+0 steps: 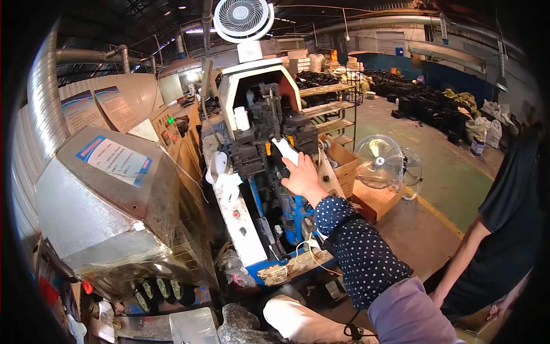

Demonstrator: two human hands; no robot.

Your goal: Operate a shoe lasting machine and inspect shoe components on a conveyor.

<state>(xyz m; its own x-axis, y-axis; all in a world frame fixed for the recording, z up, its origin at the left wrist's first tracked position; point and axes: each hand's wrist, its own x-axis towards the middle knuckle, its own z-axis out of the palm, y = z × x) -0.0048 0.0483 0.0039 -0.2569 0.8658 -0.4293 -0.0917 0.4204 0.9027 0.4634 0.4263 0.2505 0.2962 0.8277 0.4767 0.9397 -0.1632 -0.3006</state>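
Note:
My right hand (303, 176) reaches into the middle of a dark machine (269, 123) with a pale hood. Its fingers are on the near end of a long, narrow white piece (286, 150), whose exact kind I cannot make out. The far end of that piece lies between the machine's black clamping parts, beside small orange tabs (267, 148). A polka-dot sleeve cover (366, 252) runs up my right forearm. My left hand does not show. On the machine's left side lies a crumpled white thing (229, 186), above a red button (236, 214).
A sheet-metal cabinet (91, 200) stands close on the left. A white fan (243, 17) tops the machine; a floor fan (379, 161) and cardboard box (342, 166) are to the right. A person in black (507, 229) is at the right edge. Shelves (326, 109) stand behind.

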